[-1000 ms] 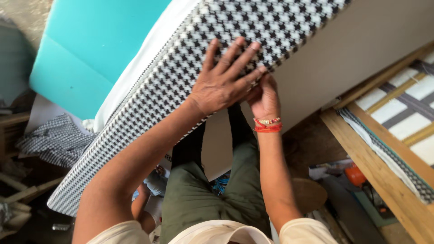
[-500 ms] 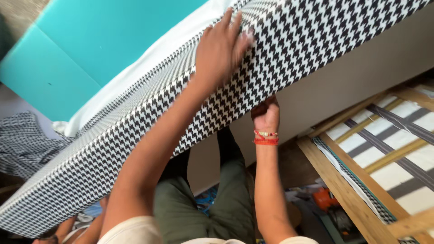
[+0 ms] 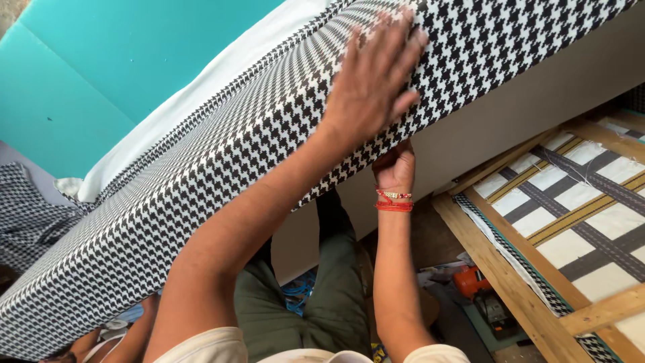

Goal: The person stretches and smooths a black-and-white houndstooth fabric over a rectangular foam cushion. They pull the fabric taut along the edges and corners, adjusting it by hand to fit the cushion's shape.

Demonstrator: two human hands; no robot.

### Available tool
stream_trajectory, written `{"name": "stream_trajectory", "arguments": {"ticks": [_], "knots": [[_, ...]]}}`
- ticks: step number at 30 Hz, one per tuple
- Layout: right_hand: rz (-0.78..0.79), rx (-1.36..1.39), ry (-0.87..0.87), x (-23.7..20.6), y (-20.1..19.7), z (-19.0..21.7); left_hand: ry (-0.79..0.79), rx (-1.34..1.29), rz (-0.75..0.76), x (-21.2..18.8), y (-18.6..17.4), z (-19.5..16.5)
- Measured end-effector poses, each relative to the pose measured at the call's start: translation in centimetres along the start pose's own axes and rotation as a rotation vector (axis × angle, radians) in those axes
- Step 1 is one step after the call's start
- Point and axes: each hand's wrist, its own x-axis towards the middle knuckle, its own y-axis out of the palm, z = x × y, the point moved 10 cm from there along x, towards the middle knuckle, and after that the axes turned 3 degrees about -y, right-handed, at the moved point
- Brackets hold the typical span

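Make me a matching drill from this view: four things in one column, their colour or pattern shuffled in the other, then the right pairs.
Things:
1. cushion cover under the left hand
2. foam sheet
3. wrist bands below the right hand
4. power tool on the floor

Colours:
A. red
B. teal
C. orange
D. black-and-white houndstooth

Pairs: 1-D, 2-B, 3-A, 4-C
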Motion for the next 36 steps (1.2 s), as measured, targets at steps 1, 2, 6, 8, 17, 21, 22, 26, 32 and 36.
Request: {"name": "stream_trajectory", "arguments": {"ticks": [1, 2, 6, 8, 17, 21, 22, 26, 32, 36], "knots": [[-0.044, 0.016, 0.041, -0.2, -0.3, -0.3, 0.065, -0.002, 0.045, -0.7, 1.1, -1.2], [-0.089, 0.032, 0.079, -0.4, -0.6, -0.6, 0.123, 0.000, 0.005, -1.3, 1.6, -2.3], [0.339, -0.323, -0.119, -2.0, 4.1, 0.7, 0.291, 0.356, -0.192, -3.8, 4.6, -6.2], [0.391, -1.133, -0.382, -3.0, 5.2, 1.3, 0.327, 0.467, -0.282, -4.7, 5.3, -7.6], [0.202, -0.339, -0.146, 1.5, -1.1, 2.2, 0.118, -0.227, -0.211, -8.9, 5.2, 3.0], [0.218, -0.181, 0.060, 3.5, -2.1, 2.8, -0.039, -0.260, -0.255, -17.7, 7.9, 9.1], [0.241, -0.182, 0.076, 3.6, -1.9, 3.1, -0.046, -0.242, -0.327, -20.2, 8.3, 9.8], [0.249, -0.207, 0.034, 3.8, -1.1, 4.9, -0.289, -0.146, -0.422, -30.3, 12.2, 14.6], [0.324, -0.408, -0.011, 3.0, 1.3, 5.0, -0.784, -0.280, -0.539, -46.8, 18.0, 24.3], [0.262, -0.335, 0.053, 2.6, 1.7, 4.8, -1.168, -0.186, -0.685, -55.1, 21.1, 26.2]]}}
